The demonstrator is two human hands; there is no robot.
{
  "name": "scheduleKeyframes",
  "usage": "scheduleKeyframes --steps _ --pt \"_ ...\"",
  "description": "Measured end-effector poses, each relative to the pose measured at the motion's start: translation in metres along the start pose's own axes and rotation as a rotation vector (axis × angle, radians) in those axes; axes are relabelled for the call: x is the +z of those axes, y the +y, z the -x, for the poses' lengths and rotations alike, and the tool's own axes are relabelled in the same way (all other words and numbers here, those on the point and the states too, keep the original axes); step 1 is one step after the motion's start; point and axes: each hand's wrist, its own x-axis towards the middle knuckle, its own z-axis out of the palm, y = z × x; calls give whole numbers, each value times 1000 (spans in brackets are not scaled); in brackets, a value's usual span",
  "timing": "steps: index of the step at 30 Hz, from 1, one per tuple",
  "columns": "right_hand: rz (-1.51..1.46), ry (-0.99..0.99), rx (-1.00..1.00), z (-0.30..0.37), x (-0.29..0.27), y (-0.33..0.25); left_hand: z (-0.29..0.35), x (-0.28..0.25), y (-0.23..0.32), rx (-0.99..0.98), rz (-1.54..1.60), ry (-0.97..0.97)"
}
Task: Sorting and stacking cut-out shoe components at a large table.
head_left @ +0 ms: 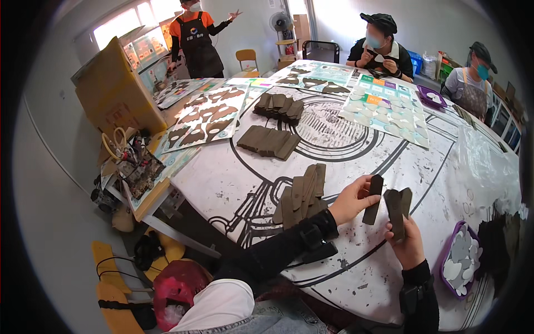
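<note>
Worktop: a broad white surface (217, 183) with black line drawing, its near edge against the seated person I'm watching.
Brown stacks: three, in a line off the left edge; the nearest stack (303, 195) lies fanned toward the near edge, just left of the left hand, so that hand is the nearer one to it. The middle stack (268, 142) and far stack (278, 108) sit beyond, toward the far edge.
Purple basket: its rim (445, 253) stands by the near right corner, right of the right hand.
Right hand: curled (409, 245) round the lower ends of at least two strips; I can't count closer.
Left hand: thumb and fingers (356, 199) pinched together on one strip, no wider than its thickness.
Paired strips: upper ends splayed (396, 209), long axes running roughly near edge to far edge.
Single strip: just left of the pair (373, 206), apart from it, nearly parallel, its far end tipped slightly toward the right edge.
</note>
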Motion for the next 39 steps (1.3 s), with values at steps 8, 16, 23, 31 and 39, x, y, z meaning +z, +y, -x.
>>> scheduleKeyframes --steps 8,16,23,31,39 --pt "1046 148 -780 -5 -4 12 12 22 6 -362 314 -227" --pt "658 76 -531 -1 -1 13 9 20 9 -218 295 -64" --pt "323 -102 -186 6 12 11 12 28 -5 -241 162 -106" --pt "1335 -108 -639 5 0 -3 12 34 -9 84 -107 121" --pt "1609 -129 -689 9 5 -2 12 23 -16 179 -440 -218"
